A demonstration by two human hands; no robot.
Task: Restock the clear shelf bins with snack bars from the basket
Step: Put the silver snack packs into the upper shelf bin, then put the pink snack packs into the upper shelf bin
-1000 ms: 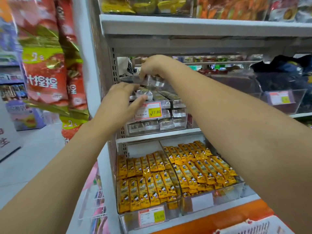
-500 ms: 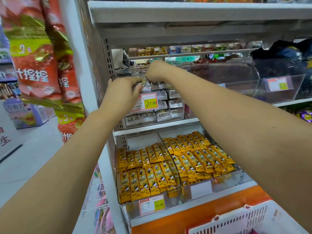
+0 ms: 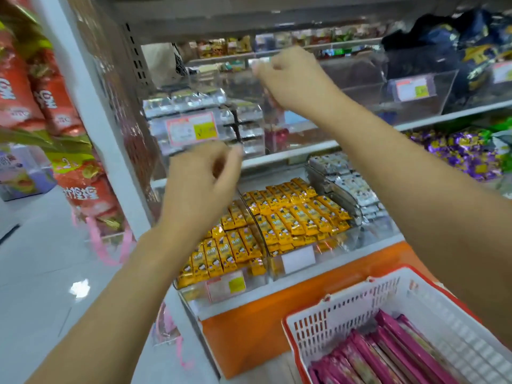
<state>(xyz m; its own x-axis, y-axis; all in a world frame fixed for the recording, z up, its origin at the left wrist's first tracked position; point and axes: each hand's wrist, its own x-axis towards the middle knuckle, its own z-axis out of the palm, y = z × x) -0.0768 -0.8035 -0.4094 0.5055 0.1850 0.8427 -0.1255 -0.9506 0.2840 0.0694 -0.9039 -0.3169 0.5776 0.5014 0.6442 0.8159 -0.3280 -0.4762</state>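
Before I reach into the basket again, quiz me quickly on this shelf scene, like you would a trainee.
1. True or false: the bars lying in the basket are pink bars.
2. On the lower shelf, how many clear bins hold yellow bars? A one, B two, C four.
3. Which hand is raised higher in the view?

Key: 1 true. 2 B. 3 the right hand.
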